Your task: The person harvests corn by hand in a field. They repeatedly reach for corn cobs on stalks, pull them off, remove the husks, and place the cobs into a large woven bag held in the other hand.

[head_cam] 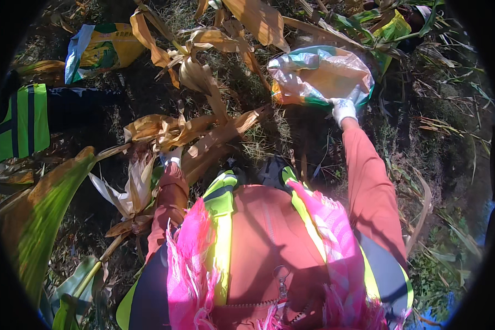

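Observation:
My right hand (344, 108), in a white glove, grips the near rim of a woven plastic sack (319, 76). The sack's mouth gapes upward, showing a pale crumpled lining and green and orange outer edges. My left hand (172, 156), also gloved, is among dry corn leaves (161, 132) by a bent cornstalk. Leaves cover much of that hand, so its fingers are hidden. Just left of it hangs a corn ear in opened pale husks (134, 187). Farther forward, another dry husked ear (196, 76) is on its stalk.
At the left is another person's green reflective vest (29, 119) and dark sleeve or trouser leg (82, 103). A yellow and green printed sack (107, 51) lies beyond. Another yellow-green bag (392, 31) shows at upper right. A large green-brown leaf (45, 222) arches close on the left.

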`<act>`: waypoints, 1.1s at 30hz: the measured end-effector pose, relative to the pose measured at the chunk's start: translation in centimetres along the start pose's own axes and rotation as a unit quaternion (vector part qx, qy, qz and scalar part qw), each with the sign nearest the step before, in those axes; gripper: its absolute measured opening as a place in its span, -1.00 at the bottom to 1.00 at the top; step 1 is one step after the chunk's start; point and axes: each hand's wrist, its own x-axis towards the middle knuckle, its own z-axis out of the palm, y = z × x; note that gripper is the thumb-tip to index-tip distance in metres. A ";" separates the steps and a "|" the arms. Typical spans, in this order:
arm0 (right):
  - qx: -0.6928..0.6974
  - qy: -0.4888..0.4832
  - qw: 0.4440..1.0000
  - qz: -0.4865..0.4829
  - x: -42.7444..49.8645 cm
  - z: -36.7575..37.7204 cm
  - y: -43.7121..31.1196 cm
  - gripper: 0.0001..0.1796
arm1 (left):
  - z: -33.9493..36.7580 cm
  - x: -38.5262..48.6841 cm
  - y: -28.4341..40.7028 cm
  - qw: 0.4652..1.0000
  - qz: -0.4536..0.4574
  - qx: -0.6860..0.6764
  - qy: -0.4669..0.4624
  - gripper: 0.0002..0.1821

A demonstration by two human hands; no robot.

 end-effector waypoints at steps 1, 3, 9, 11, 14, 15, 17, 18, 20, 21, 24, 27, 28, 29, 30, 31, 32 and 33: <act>0.008 -0.070 0.997 0.019 1.5 1.7 -0.6 -0.54 | 0.6 0.6 0.9 1.000 -0.001 0.002 -0.003 -0.32; -0.038 -0.129 0.990 0.044 3.7 4.1 -1.2 -0.53 | 1.6 1.6 2.7 1.000 -0.006 0.018 -0.008 -0.33; -0.087 -0.134 0.987 -0.034 5.9 3.6 -1.1 -0.56 | 2.1 2.3 4.2 0.999 -0.026 0.027 -0.021 -0.34; -0.063 -0.122 0.987 -0.081 5.8 2.6 -1.3 -0.59 | 1.6 1.9 3.4 0.999 -0.037 0.021 -0.026 -0.34; -0.080 -0.112 0.983 -0.124 6.2 1.5 -2.3 -0.49 | 0.5 0.5 1.5 0.998 -0.053 0.004 -0.039 -0.35; -0.077 -0.108 0.980 -0.150 6.4 1.3 -3.1 -0.47 | -0.1 -0.2 0.8 0.997 -0.059 -0.006 -0.043 -0.35; -0.038 -0.130 0.977 -0.163 7.1 0.5 -4.7 -0.45 | -1.5 -1.8 -0.4 0.996 -0.075 -0.025 -0.051 -0.35; -0.022 -0.130 0.974 -0.182 7.2 0.2 -5.6 -0.44 | -2.3 -2.7 -0.8 0.994 -0.086 -0.039 -0.059 -0.35; 0.014 -0.068 0.969 -0.238 7.5 -0.4 -8.3 -0.51 | -3.3 -4.2 -0.9 0.988 -0.104 -0.082 -0.074 -0.35; 0.058 -0.067 0.954 -0.286 7.8 -1.1 -9.4 -0.57 | -3.5 -4.8 -0.5 0.984 -0.110 -0.111 -0.083 -0.35; 0.174 -0.023 0.913 -0.368 6.8 -1.0 -15.2 -0.72 | -3.0 -6.7 2.3 0.954 -0.128 -0.252 -0.096 -0.33; 0.247 0.011 0.863 -0.441 4.6 -0.7 -19.6 -0.68 | -2.0 -9.0 6.5 0.886 -0.164 -0.414 -0.127 -0.31; 0.224 -0.032 0.866 -0.446 4.4 -0.8 -21.2 -0.65 | -1.6 -9.8 7.7 0.878 -0.133 -0.444 -0.118 -0.32; 0.198 -0.080 0.872 -0.441 4.1 -0.9 -22.9 -0.61 | -1.6 -10.6 8.8 0.863 -0.086 -0.479 -0.137 -0.33; 0.192 -0.071 0.860 -0.467 3.9 -1.2 -24.4 -0.59 | -2.4 -11.3 9.7 0.841 -0.121 -0.495 -0.183 -0.43; 0.165 -0.010 0.868 -0.469 3.2 -1.4 -25.9 -0.57 | -2.5 -12.0 10.2 0.844 -0.131 -0.478 -0.207 -0.52; 0.206 -0.027 0.861 -0.464 2.6 -1.8 -27.5 -0.57 | -3.1 -12.7 10.6 0.826 -0.119 -0.481 -0.270 -0.61; 0.235 -0.057 0.864 -0.442 1.8 -2.2 -29.3 -0.57 | -2.5 -13.2 10.7 0.836 -0.194 -0.493 -0.142 -0.65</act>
